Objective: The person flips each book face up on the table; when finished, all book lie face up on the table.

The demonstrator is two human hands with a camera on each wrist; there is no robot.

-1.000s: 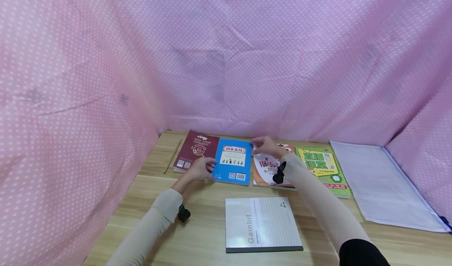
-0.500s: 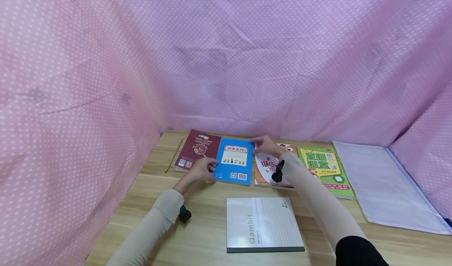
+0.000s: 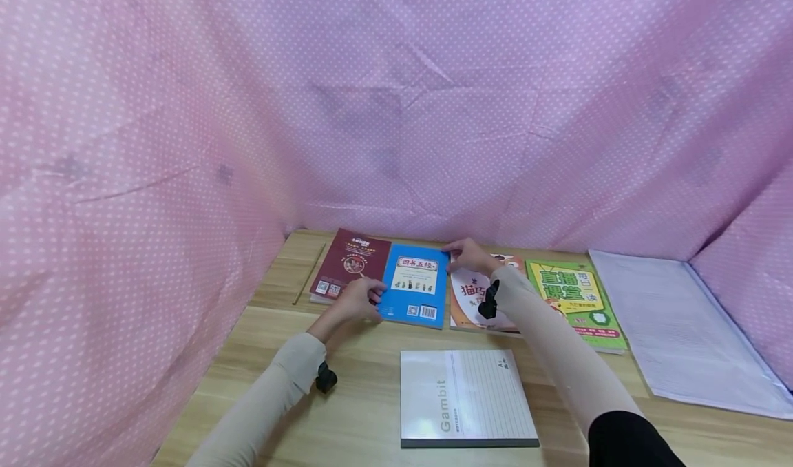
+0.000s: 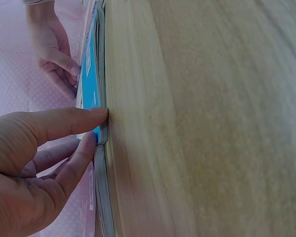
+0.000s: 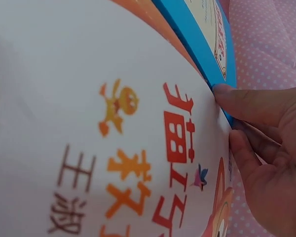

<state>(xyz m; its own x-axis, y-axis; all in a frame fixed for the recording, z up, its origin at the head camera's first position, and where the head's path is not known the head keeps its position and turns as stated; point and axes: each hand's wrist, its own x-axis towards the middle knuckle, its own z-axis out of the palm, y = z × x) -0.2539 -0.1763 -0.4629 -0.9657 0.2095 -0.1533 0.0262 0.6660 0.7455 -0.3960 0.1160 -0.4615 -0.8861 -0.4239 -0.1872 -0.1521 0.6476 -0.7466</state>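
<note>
A blue book (image 3: 414,295) lies flat between a maroon book (image 3: 354,260) and a white-and-orange book (image 3: 473,295). My left hand (image 3: 358,300) holds its near left corner; in the left wrist view the thumb lies against the near edge and a finger touches the left side. At the far right corner, my right hand (image 3: 469,257) grips the same book, thumb and fingers on its edges in the right wrist view. A green book (image 3: 576,305) rests to the right, partly behind the right sleeve. Nearer me is a white notebook (image 3: 467,398) marked "Gambit".
A thin stick (image 3: 308,274) lies left of the maroon book. On the right is a flat whitish sheet or sleeve (image 3: 681,336). The wooden table (image 3: 347,412) is bordered at the back and sides by a pink dotted curtain (image 3: 396,109).
Everything on the table appears slightly further right in the head view, as the camera has turned a little. Both hands stay at the blue book's corners.
</note>
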